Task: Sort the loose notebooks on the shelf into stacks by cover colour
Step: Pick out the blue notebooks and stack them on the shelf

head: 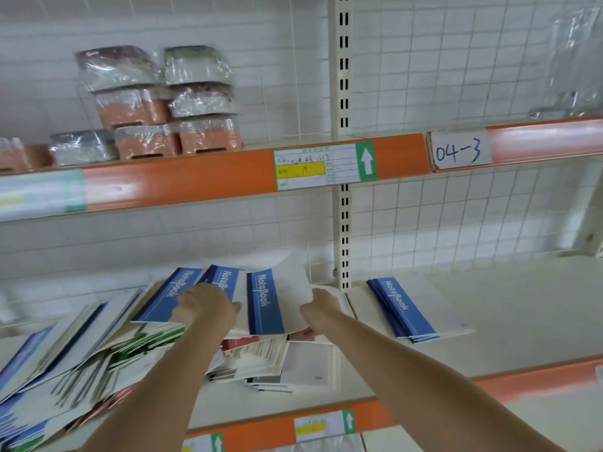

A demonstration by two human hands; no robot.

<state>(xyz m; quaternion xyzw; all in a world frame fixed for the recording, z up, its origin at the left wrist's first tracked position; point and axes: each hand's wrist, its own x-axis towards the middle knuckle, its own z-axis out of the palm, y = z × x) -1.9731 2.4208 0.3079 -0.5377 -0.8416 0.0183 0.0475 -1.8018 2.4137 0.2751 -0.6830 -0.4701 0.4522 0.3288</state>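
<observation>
A loose pile of notebooks [98,347] with blue, green and red covers spreads over the left half of the shelf [489,321]. Three blue-spined notebooks sit fanned on top of it. My left hand [205,308] rests curled on the two left ones [169,295]. My right hand [321,313] grips the right edge of the third blue notebook [270,301], which is lifted slightly off the pile. A neat stack of blue notebooks [408,311] lies to the right of the upright post.
A slotted upright post [342,207] stands behind the notebooks, with wire mesh at the back. The shelf above carries plastic-wrapped orange and grey packs [163,102] and a label reading 04-3 [458,151]. Bare shelf surface lies to the right of the blue stack.
</observation>
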